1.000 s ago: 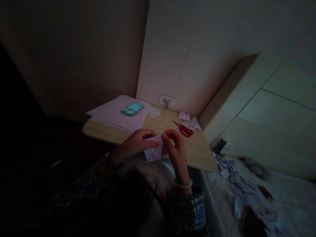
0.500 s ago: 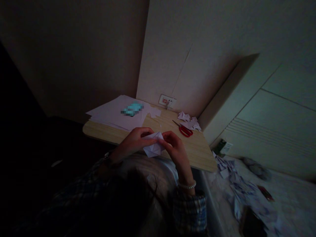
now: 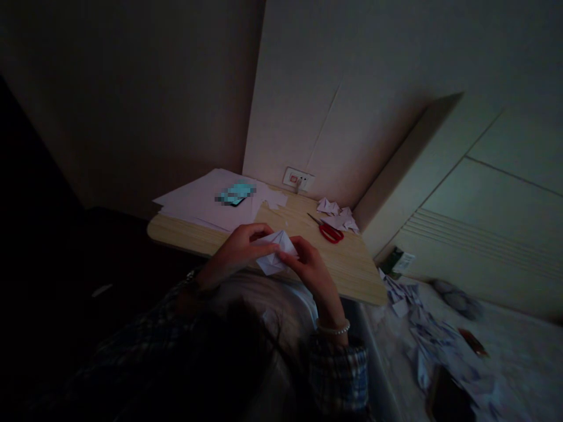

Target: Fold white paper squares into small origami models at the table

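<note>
– Is it bright where you sit?
– No, dim. My left sleeve (image 3: 141, 334) sinks into near-black, while the wall panel (image 3: 510, 181) to my right looks paler, faintly greenish. I can't tell the light's source.
– And sharpness?
– Soft. The papers (image 3: 428, 325) on the bed (image 3: 523, 363) smear, and the phone (image 3: 237, 191) shows as coarse blocks.

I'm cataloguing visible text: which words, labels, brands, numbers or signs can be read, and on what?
No text can be read.
Phone: screen pixelated, unreadable.
Wall socket plate: any markings too small.
Green-and-white item: any print too small.
Reddish item: too blurred.
Folded paper: no lettering visible.
</note>
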`<state>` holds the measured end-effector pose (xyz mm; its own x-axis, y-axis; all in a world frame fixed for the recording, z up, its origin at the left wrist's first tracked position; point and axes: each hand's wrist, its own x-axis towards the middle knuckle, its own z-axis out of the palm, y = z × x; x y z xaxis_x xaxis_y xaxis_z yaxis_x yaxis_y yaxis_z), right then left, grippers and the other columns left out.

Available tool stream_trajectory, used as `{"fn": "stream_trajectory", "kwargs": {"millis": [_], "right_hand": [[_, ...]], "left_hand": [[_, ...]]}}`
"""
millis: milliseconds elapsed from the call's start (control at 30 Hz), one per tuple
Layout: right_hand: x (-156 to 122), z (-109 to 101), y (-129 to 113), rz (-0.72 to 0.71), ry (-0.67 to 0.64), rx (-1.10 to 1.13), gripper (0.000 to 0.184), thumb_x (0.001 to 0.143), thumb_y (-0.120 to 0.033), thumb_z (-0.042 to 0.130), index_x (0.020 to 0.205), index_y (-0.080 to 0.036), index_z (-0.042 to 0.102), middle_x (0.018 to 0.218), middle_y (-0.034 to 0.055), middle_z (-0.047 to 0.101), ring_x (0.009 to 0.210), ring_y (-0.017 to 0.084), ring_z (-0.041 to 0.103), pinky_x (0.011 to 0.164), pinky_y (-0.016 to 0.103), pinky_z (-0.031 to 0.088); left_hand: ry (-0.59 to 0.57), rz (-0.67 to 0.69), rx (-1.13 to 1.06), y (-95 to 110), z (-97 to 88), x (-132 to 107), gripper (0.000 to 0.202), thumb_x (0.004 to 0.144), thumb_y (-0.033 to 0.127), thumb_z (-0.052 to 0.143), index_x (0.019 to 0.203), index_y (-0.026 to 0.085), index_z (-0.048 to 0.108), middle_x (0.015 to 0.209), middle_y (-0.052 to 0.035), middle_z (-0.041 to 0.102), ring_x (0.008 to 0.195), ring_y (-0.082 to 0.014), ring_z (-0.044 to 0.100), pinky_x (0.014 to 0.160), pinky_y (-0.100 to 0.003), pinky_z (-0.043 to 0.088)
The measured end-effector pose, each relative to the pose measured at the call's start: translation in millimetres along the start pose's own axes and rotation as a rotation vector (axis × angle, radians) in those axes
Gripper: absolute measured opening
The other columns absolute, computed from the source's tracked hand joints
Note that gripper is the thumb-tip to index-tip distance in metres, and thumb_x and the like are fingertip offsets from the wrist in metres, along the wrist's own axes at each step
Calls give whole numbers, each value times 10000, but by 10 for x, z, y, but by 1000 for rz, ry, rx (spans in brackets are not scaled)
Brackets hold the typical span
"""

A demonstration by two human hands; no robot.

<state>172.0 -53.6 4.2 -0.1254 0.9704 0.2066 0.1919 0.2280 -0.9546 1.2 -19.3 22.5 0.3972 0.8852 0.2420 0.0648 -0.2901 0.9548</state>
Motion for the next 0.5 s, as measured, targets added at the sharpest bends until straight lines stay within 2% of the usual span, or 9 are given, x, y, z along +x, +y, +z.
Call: {"fn": "stream_trajectory", "kwargs": {"millis": [200, 500], "right_hand": [[6, -8, 19, 5, 7, -47, 185, 726, -379, 683, 780, -208, 634, 681, -15, 600, 640, 138, 533, 608, 255, 431], [-2, 19, -5, -32, 58, -89, 215, 726, -388, 672, 705, -187, 599, 605, -38, 515, 586, 113, 445, 534, 223, 351]], "left_hand": [[0, 11, -41, -35, 13, 16, 228, 623, 315, 683, 752, 142, 609, 712, 16, 615, 702, -156, 586, 642, -234, 454], [23, 42, 21, -52, 23, 14, 235, 646, 341, 670, 751, 140, 610, 726, -2, 622, 717, -168, 587, 631, -235, 449]]}}
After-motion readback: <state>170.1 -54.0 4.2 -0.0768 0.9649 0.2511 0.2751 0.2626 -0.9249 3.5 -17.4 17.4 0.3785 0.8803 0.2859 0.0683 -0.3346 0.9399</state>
